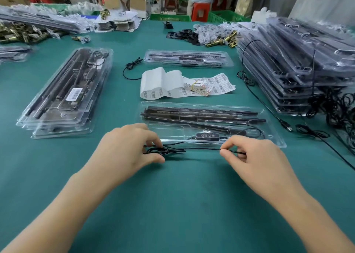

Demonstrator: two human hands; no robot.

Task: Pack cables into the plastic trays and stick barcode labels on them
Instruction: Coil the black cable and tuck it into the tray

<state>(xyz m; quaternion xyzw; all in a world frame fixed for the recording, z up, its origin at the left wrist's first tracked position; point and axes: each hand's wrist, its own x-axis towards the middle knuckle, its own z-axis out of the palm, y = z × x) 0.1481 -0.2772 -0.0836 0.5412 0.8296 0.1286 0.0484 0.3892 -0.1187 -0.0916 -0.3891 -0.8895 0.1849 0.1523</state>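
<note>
A thin black cable [201,149] stretches between my two hands, just in front of a clear plastic tray [276,140] that holds dark rods and a small black controller [207,136]. My left hand [130,147] grips the bundled, coiled end of the cable. My right hand [247,154] pinches the straight part between thumb and forefinger. A strip of white barcode labels [217,83] lies behind the tray.
A stack of packed trays [63,97], the top one labelled, lies at the left. A further tray [187,58] with a loose cable sits at the back centre. A tall pile of trays [299,60] and tangled cables [336,108] fills the right. Brass hardware lies along the far edge.
</note>
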